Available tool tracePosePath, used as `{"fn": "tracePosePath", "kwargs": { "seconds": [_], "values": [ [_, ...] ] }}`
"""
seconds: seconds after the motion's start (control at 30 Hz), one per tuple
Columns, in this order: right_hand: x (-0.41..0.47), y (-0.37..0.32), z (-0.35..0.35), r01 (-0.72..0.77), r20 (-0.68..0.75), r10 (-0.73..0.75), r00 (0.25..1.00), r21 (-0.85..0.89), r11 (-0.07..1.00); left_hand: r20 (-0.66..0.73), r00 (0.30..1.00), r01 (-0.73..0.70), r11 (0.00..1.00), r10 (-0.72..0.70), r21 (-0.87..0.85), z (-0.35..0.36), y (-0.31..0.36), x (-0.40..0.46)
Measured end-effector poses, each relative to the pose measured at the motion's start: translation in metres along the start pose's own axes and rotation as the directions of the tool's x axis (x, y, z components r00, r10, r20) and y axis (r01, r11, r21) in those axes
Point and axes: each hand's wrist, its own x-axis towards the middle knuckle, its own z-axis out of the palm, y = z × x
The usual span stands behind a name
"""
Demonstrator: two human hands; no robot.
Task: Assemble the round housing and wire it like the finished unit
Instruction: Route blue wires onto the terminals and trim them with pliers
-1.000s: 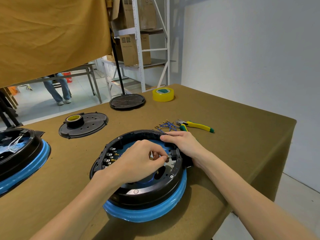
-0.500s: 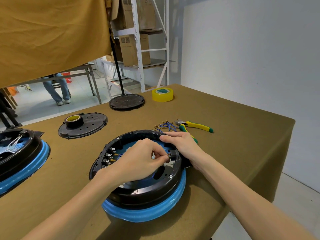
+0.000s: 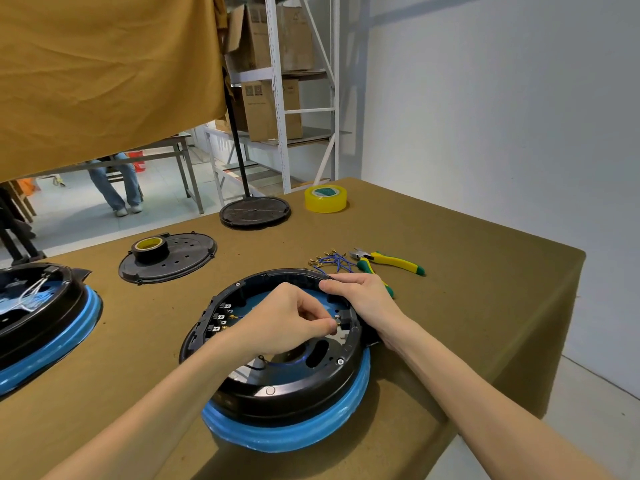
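At the near edge of the brown cloth-covered table (image 3: 467, 271), the round black plastic housing with a blue rim (image 3: 277, 386) lies open side up, and both hands are working inside its right half. The left hand (image 3: 287, 323) has thumb and forefinger pinched on a small metal-tipped part (image 3: 336, 321), pressed toward a black component just inside the housing wall; whether that part is a wire terminal or a fastener is too small to tell. The right hand (image 3: 363, 299) lies over the far right rim, its fingers curled onto the edge and gripping it to steady the shell. To do this step well, I judge the right hand should brace the housing so it cannot turn or slide on the cloth while the left pushes the part straight in, not at an angle, until it seats. Check the routing against the second black housing with white wires (image 3: 38, 306) at the left edge, likely the finished unit. A bundle of blue wires with brass terminals (image 3: 329, 263) waits just beyond the housing, beside the yellow-and-green cutting pliers (image 3: 391, 261). The row of terminals (image 3: 220, 318) on the housing's left side looks unwired, so much of the work remains.
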Motion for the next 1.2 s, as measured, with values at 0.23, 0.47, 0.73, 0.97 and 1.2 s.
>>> {"fn": "tracePosePath", "kwargs": {
  "seconds": [0.23, 0.47, 0.73, 0.97, 1.2],
  "values": [
    [-0.002, -0.004, -0.002, 0.036, 0.010, -0.036, 0.999, -0.052, 0.998, -0.028, 1.000, -0.007, 0.999, 0.008, 0.032, 0.002, 0.002, -0.005],
    [0.010, -0.018, -0.019, 0.212, 0.029, -0.215, 0.976, -0.332, 0.919, -0.426, 0.882, -0.061, 0.947, 0.199, 0.317, -0.037, -0.019, -0.033],
    [0.087, -0.021, -0.003, 0.096, 0.031, -0.112, 0.993, -0.756, 0.648, -0.393, 0.917, 0.148, 0.975, -0.072, 0.168, -0.058, -0.061, -0.048],
    [0.111, -0.022, 0.011, 0.107, 0.058, -0.122, 0.991, -0.887, 0.450, -0.413, 0.907, 0.104, 0.994, -0.083, 0.029, -0.057, -0.071, -0.044],
    [0.119, -0.034, 0.003, 0.117, -0.023, -0.157, 0.987, -0.559, 0.821, -0.437, 0.895, 0.101, 0.995, -0.091, -0.001, -0.055, -0.074, -0.043]
  ]
}}
